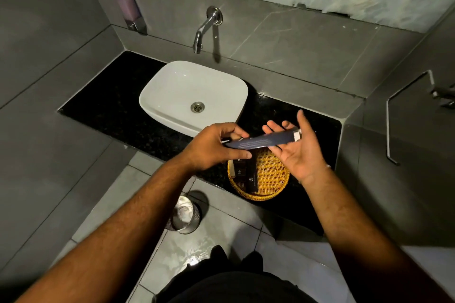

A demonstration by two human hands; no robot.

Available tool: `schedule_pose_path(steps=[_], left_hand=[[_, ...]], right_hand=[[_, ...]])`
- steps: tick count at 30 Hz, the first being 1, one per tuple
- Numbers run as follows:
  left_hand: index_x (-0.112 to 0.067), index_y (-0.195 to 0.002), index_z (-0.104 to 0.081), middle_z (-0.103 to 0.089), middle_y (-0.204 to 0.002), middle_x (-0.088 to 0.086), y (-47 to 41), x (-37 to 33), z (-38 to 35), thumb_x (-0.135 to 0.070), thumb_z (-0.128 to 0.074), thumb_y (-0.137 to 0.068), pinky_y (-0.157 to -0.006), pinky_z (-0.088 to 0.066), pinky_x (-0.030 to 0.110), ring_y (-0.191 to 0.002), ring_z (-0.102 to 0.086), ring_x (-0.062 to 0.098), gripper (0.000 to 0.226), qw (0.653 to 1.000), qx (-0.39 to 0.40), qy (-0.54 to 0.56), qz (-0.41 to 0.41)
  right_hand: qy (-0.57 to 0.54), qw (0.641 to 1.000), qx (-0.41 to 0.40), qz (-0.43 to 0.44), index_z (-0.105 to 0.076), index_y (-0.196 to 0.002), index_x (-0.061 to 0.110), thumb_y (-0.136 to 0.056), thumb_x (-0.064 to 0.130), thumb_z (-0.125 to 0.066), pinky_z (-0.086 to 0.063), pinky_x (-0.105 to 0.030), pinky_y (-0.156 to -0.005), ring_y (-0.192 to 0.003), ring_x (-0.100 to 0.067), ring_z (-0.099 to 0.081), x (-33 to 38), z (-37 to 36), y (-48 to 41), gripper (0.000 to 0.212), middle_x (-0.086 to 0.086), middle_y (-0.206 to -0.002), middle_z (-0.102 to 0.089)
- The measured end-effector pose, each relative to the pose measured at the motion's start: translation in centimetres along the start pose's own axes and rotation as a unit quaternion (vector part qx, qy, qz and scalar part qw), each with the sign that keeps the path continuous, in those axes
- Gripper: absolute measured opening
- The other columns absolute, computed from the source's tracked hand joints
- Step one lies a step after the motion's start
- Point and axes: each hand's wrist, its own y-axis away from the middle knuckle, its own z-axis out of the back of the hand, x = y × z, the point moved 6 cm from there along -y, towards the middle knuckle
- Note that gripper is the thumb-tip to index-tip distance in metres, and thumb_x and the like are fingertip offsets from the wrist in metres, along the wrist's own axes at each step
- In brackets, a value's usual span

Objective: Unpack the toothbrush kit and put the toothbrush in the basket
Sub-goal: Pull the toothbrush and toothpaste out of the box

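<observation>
A long dark blue toothbrush kit box (261,141) is held level above the counter. My left hand (214,146) pinches its left end between thumb and fingers. My right hand (299,148) lies palm up under its right end, fingers spread, where a white flap or insert (297,135) sticks out of the box. Just below the box sits a round yellow wicker basket (268,179) on the black counter, with dark small boxes (247,172) lying in its left half. No bare toothbrush is visible.
A white basin (172,96) stands on the black counter (110,105) to the left, under a wall tap (204,29). A soap dispenser (128,7) hangs on the wall. A metal bin (184,214) stands on the floor below. A towel rail (394,115) is at the right.
</observation>
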Motion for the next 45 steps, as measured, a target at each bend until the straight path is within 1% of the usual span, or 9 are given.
schedule_pose_path(steps=[4,10,17,23,29,32,35,40,45], left_hand=[[-0.029,-0.127,-0.08,-0.072,-0.118,-0.005,0.1,-1.6,1.1,-0.026,-0.095,-0.084,-0.108,-0.052,0.028,-0.114,-0.071,0.009,0.046,0.996,0.026,-0.088,-0.013],[-0.037,-0.153,-0.06,-0.076,-0.121,-0.001,-0.3,-4.4,2.6,-0.009,-0.091,-0.087,-0.099,-0.063,0.025,-0.104,-0.078,0.009,0.079,0.999,0.046,-0.023,-0.016],[-0.026,-0.158,-0.054,-0.085,-0.115,0.008,-1.5,-5.3,3.3,0.0,-0.091,-0.085,-0.107,-0.062,0.043,-0.117,-0.08,0.026,0.086,0.994,-0.037,0.084,-0.053],[-0.022,-0.15,-0.061,-0.085,-0.116,0.014,-1.9,-5.3,4.6,-0.007,-0.089,-0.089,-0.096,-0.06,0.033,-0.088,-0.073,0.008,0.069,0.986,-0.12,0.106,-0.056],[-0.018,-0.144,-0.061,-0.086,-0.113,0.005,-1.5,-3.9,7.1,-0.01,-0.083,-0.096,-0.083,-0.061,0.035,-0.112,-0.079,0.035,0.054,0.963,-0.207,0.174,-0.011],[-0.016,-0.143,-0.061,-0.085,-0.091,-0.008,-1.3,-2.8,7.8,-0.01,-0.082,-0.096,-0.093,-0.061,0.044,-0.12,-0.079,0.033,0.052,0.956,-0.21,0.206,0.005],[-0.017,-0.139,-0.064,-0.086,-0.103,0.005,-0.9,-1.7,8.4,-0.011,-0.083,-0.094,-0.1,-0.062,0.051,-0.118,-0.08,0.03,0.049,0.947,-0.223,0.229,0.013],[-0.023,-0.12,-0.064,-0.084,-0.119,0.01,0.3,0.7,9.0,-0.007,-0.083,-0.093,-0.094,-0.064,0.038,-0.105,-0.08,0.023,0.037,0.926,-0.263,0.269,0.029],[-0.022,-0.096,-0.061,-0.075,-0.104,0.011,1.4,3.4,8.4,-0.008,-0.084,-0.082,-0.095,-0.066,0.035,-0.096,-0.081,0.03,0.031,0.913,-0.257,0.307,0.074]], right_hand=[[-0.006,0.998,-0.044,-0.046,-0.069,-0.102,0.006,-0.097,0.032,-0.077,-0.068,-0.046,-0.078,-0.109,-0.036,-0.08,-1.5,1.7,-0.2,0.028,-0.026,-0.127,-0.076],[-0.008,0.994,-0.092,-0.053,-0.069,-0.107,0.004,-0.096,0.02,-0.076,-0.067,-0.04,-0.065,-0.083,-0.028,-0.084,-3.8,3.2,-0.7,0.02,-0.011,-0.084,-0.084],[0.0,0.992,-0.053,-0.113,-0.071,-0.127,0.01,-0.092,0.034,-0.079,-0.066,-0.041,-0.074,-0.091,-0.03,-0.081,-6.9,3.1,-0.8,0.043,-0.022,-0.111,-0.081],[0.067,0.988,0.001,-0.14,-0.084,-0.116,0.015,-0.098,0.051,-0.067,-0.059,-0.026,-0.062,-0.071,-0.016,-0.068,-7.8,2.8,-0.2,0.044,-0.011,-0.09,-0.076],[0.147,0.977,0.09,-0.124,-0.083,-0.116,0.018,-0.094,0.05,-0.073,-0.04,-0.016,-0.05,-0.059,-0.003,-0.05,-7.3,2.6,0.4,0.04,0.005,-0.082,-0.066],[0.164,0.975,0.087,-0.12,-0.081,-0.117,0.017,-0.088,0.045,-0.078,-0.034,-0.017,-0.044,-0.05,-0.002,-0.041,-7.3,3.3,0.0,0.04,0.007,-0.074,-0.056],[0.183,0.973,0.081,-0.114,-0.08,-0.115,0.017,-0.087,0.045,-0.081,-0.033,-0.018,-0.043,-0.05,-0.002,-0.038,-7.0,4.2,-0.4,0.04,0.006,-0.073,-0.052],[0.209,0.971,0.023,-0.118,-0.081,-0.108,0.019,-0.098,0.039,-0.073,-0.032,-0.018,-0.045,-0.054,-0.004,-0.04,-6.7,6.2,-0.7,0.024,0.006,-0.073,-0.055],[0.23,0.965,-0.025,-0.122,-0.07,-0.111,0.021,-0.1,0.037,-0.07,-0.036,-0.019,-0.05,-0.058,-0.005,-0.046,-6.7,7.8,-0.8,0.019,0.005,-0.075,-0.056]])
